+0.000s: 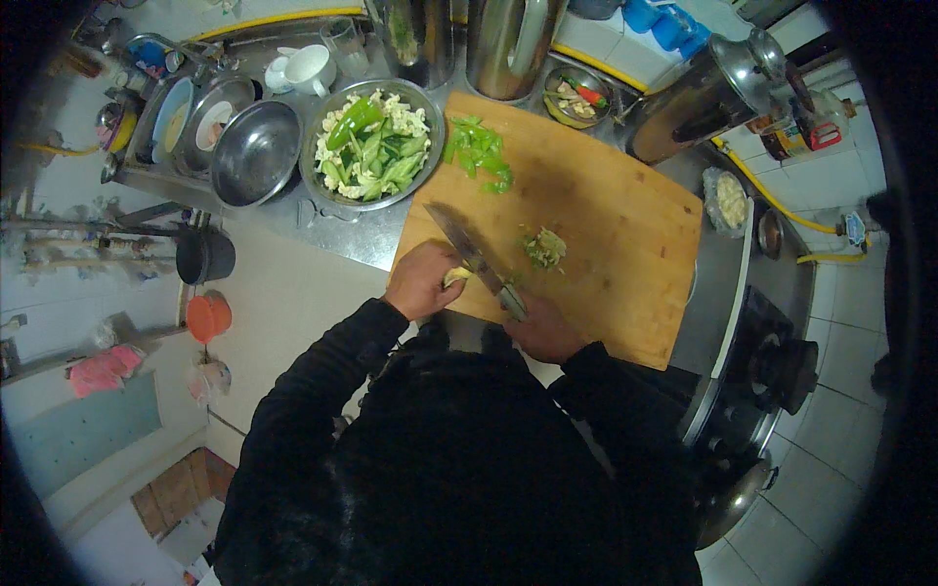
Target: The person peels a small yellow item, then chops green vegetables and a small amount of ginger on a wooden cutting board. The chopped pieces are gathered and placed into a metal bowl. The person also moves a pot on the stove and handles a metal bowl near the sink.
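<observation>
My right hand (546, 331) grips the pale handle of a kitchen knife (469, 247). The blade points away from me to the upper left, over the near left part of a wooden cutting board (608, 242). My left hand (423, 280) is at the board's left edge, its fingers around a small yellowish piece of food (456, 276), possibly ginger, close beside the blade. Right of the knife lies a small heap of finely chopped food (546, 249). Cut green pepper pieces (480, 150) are spread at the board's far left corner.
Left of the board, a steel bowl (314, 179) holds cauliflower, green vegetable slices and a whole green pepper. An overturned-looking steel basin (256, 154) leans beside it. Behind the board are a small bowl (575, 97) with chillies and tall steel containers (506, 51). A gas stove (769, 366) stands right.
</observation>
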`<state>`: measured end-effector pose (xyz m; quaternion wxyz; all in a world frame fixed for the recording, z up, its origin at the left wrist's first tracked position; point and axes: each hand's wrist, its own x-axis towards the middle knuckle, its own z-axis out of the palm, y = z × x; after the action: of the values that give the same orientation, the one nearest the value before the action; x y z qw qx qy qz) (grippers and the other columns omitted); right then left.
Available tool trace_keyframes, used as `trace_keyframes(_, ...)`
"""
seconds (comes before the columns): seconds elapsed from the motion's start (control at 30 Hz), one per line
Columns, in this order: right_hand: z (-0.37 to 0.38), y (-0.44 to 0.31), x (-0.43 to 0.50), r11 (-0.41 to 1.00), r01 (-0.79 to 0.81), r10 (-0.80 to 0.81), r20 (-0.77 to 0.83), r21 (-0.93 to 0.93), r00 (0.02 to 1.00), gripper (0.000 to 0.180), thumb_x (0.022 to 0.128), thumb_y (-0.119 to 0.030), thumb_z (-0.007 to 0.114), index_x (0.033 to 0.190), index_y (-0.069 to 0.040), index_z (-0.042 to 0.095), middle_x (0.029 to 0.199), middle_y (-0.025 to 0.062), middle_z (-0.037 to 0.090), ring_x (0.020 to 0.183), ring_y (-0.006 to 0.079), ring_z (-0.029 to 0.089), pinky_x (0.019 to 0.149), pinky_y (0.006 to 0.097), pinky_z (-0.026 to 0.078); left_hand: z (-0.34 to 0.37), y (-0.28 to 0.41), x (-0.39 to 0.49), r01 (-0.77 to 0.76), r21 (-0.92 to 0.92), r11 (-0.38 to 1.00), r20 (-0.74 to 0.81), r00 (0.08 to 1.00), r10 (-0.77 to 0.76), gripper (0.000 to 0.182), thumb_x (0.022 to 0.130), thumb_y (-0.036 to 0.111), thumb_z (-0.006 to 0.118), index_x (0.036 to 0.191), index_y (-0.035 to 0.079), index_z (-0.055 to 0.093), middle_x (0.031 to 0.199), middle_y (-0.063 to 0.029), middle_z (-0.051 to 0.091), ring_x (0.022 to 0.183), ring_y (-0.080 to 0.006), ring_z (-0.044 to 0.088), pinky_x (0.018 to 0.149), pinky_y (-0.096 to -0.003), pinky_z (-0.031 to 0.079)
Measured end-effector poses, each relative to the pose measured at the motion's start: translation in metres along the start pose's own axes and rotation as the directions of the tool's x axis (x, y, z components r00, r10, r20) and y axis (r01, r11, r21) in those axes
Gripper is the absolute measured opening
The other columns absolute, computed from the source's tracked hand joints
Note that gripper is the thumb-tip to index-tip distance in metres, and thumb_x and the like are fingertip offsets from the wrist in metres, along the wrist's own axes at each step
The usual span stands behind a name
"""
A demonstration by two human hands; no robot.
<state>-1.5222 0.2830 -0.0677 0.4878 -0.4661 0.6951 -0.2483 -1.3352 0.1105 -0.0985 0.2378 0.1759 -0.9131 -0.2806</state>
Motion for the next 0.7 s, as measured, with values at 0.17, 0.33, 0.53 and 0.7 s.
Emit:
trace_keyframes(0.17,-0.02,-0.005,-0.012,1.0,-0.015,0.017,-0.095,0.018,0.995,0.03,0.085,-0.017,0.064,0.112,-0.004,0.058,0.075,0.0082,0.059,0.064,0.0192,0.057,0.06,0.0378,0.048,-0.026,-0.01,0.022,0.207,-0.007,0.978,-0.085,0.975,-0.207,0.027,0.07,0.019,0.078,0.084,0.005,0.06,0.082,-0.0131,0.06,0.078,-0.0351,0.06,0.067,-0.0423,0.049)
trace_keyframes(0.33,-0.043,-0.013,-0.03,0.984,0.1,-0.068,-0.213,0.145,0.975,0.03,0.086,-0.016,0.064,0.113,-0.004,0.058,0.075,0.0053,0.059,0.061,0.0134,0.056,0.055,0.0341,0.046,-0.041,-0.019,0.059,0.348,-0.058,0.936,0.098,0.935,-0.342,0.029,0.066,0.018,0.077,0.084,0.003,0.062,0.08,-0.0141,0.06,0.07,-0.0316,0.061,0.064,-0.0387,0.05)
trace_keyframes(0.53,-0.058,0.001,-0.061,0.97,0.017,0.06,-0.307,0.243,0.95,0.033,0.085,-0.017,0.065,0.113,-0.002,0.058,0.071,0.0052,0.059,0.058,0.0132,0.055,0.053,0.0318,0.046,-0.045,-0.009,0.116,0.281,-0.042,0.959,0.219,0.939,-0.265,0.027,0.069,0.024,0.073,0.083,0.004,0.063,0.079,-0.0151,0.061,0.07,-0.0319,0.062,0.064,-0.0399,0.05)
trace_keyframes(0.7,-0.069,0.021,-0.096,0.976,-0.059,0.138,-0.382,0.211,0.914,0.037,0.083,-0.025,0.065,0.11,0.0,0.063,0.096,0.0233,0.067,0.092,0.036,0.067,0.08,0.0441,0.051,-0.022,0.001,0.214,0.079,0.143,0.987,0.261,0.958,-0.115,0.022,0.075,0.021,0.068,0.081,0.002,0.059,0.073,-0.0151,0.06,0.068,-0.0305,0.061,0.062,-0.0423,0.048)
